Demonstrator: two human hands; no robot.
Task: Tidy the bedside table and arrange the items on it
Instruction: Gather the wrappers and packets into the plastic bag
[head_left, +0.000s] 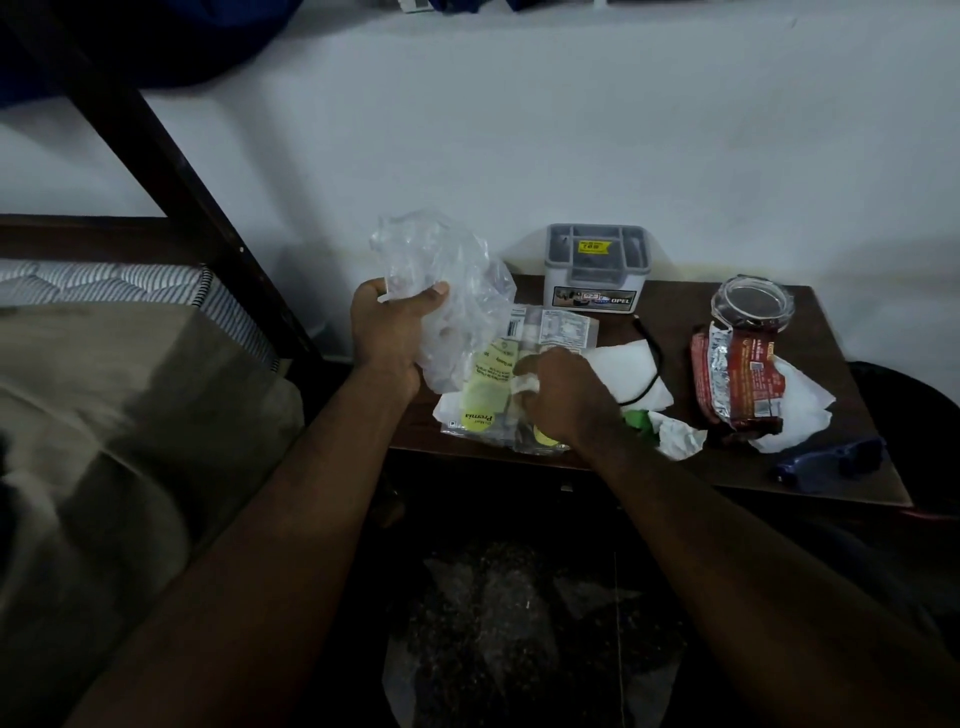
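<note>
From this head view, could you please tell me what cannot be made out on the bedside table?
Head view:
- White scrap pinched by the right hand: mostly covered by its fingers.
- Clear plastic bag in the left hand: crumpled and glary, contents unclear.
- Packet print: too small, partly under the right hand.
- Dark blue object at the front right of the table: dim, blurred.

Striped mattress (104, 283) at left; dark bed-frame post (171, 171) slanting across white wall (571, 130); speckled floor (519, 623) below.

A bedroom: a dark-framed bed (171, 171) with striped mattress (130, 286) stands beside a small wooden bedside table (841, 415).
</note>
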